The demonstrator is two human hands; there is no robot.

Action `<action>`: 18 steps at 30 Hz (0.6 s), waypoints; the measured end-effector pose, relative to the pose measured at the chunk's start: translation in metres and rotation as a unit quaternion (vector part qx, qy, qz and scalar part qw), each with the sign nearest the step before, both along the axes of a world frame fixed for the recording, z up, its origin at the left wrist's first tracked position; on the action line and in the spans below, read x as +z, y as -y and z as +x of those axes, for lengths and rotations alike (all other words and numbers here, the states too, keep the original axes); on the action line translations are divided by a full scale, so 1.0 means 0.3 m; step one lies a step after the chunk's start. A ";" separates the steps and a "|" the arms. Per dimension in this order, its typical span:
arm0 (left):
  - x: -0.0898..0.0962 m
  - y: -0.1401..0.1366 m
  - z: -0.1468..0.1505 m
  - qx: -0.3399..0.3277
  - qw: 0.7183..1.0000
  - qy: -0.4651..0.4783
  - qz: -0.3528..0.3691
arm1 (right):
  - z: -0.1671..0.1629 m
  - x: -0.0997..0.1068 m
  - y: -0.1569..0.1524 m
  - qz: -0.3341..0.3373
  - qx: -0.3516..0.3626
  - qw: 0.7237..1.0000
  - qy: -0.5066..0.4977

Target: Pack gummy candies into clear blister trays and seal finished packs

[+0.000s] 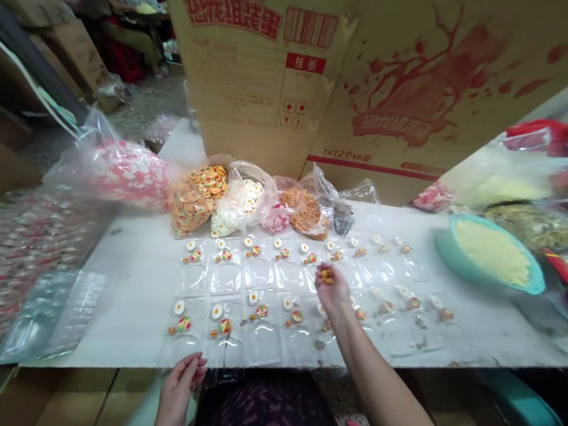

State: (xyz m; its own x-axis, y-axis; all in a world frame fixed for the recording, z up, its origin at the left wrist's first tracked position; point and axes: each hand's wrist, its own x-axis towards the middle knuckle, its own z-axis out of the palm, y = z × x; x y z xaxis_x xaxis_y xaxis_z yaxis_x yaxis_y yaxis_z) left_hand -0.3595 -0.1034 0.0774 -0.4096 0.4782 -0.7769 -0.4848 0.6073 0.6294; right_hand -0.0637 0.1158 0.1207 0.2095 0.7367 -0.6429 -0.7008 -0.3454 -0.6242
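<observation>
My right hand (pixel 333 290) is closed around several small orange-brown pieces (pixel 327 276), above the clear plastic trays in the middle of the table. Beneath it run two rows of trays (pixel 227 278). Many hold a white fried-egg piece (pixel 217 311), a round pizza-like piece (pixel 184 324) and a tiny orange piece (pixel 213 333). At the table's front edge, my left hand (pixel 184 376) has its fingers curled together beside the nearest trays, with nothing visible in them.
Along the back lie bags of pizza-like pieces (pixel 191 207), egg pieces (pixel 233 215) and brown pieces (pixel 309 212), before a tall carton (pixel 257 70). A turquoise bowl of pale yellow material (pixel 533 280) stands right. Packed plastic (pixel 12 267) is stacked left. A person (pixel 125 33) sits far back.
</observation>
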 end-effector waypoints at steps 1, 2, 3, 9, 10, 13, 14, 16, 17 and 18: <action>0.004 -0.001 0.016 0.008 1.000 0.010 -0.003 | 0.033 0.012 -0.069 0.016 -0.039 0.999 0.031; 0.009 -0.004 0.032 0.015 1.000 0.017 -0.005 | 0.065 0.021 -0.142 0.027 -0.076 0.995 0.067; 0.013 -0.008 0.047 0.021 0.999 0.025 -0.006 | 0.095 0.026 -0.216 0.028 -0.109 0.988 0.103; 0.018 -0.013 0.113 0.057 0.997 0.039 -0.027 | 0.179 -0.033 -0.594 0.010 -0.085 0.983 0.160; 0.015 -0.010 0.121 0.064 0.997 0.038 -0.033 | 0.184 -0.050 -0.627 0.009 -0.069 0.985 0.158; 0.002 0.002 0.149 0.085 0.995 0.035 -0.045 | 0.236 -0.093 -0.667 0.018 -0.028 0.970 0.239; -0.003 0.005 0.159 0.089 0.994 0.037 -0.048 | 0.270 -0.104 -0.667 0.021 -0.017 0.953 0.300; -0.015 0.007 0.182 0.096 0.993 0.043 -0.054 | 0.361 -0.122 -0.657 0.018 -0.003 0.906 0.424; -0.021 0.006 0.196 0.099 0.992 0.045 -0.059 | 0.412 -0.130 -0.653 0.010 0.001 0.883 0.469; -0.028 0.005 0.214 0.102 0.992 0.046 -0.065 | 0.463 -0.138 -0.651 -0.002 0.007 0.870 0.494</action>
